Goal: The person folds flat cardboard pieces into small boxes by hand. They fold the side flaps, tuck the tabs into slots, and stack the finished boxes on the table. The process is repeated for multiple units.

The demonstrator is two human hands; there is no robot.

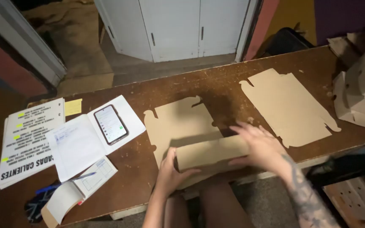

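Your left hand (170, 173) grips the near-left end of the folded flap (210, 153) of the cardboard blank (178, 122), thumb on top and fingers curled under, pinching the fold; your right hand (260, 145) lies spread and flat over the right end of the same flap, pressing it down. The blank sits at the near edge of the surface (216, 86), directly at 6 o'clock, with its unfolded part flat beyond the flap toward 12 o'clock. To crease well, keep the flap edge parallel to the score line, hold the left end fixed, and bear down evenly with the flat palm so that the fold is likely to stay straight; uneven pressure could skew the panel. Keep the blank from sliding over the surface edge. At 9 o'clock lie a small booklet (81, 185) with a blue pen (49, 188), open white sheets (74, 143), a stack of printed papers (26, 139), a phone (111, 124) with its screen lit, and a yellow note (73, 107). At 2 o'clock a second flat blank (286, 105) lies unfolded. At 3 o'clock, far right, assembled boxes (362, 101) are piled; whether anything is inside them cannot be told. Beyond the surface at 12 o'clock stands a white cabinet (176, 27), its doors closed.
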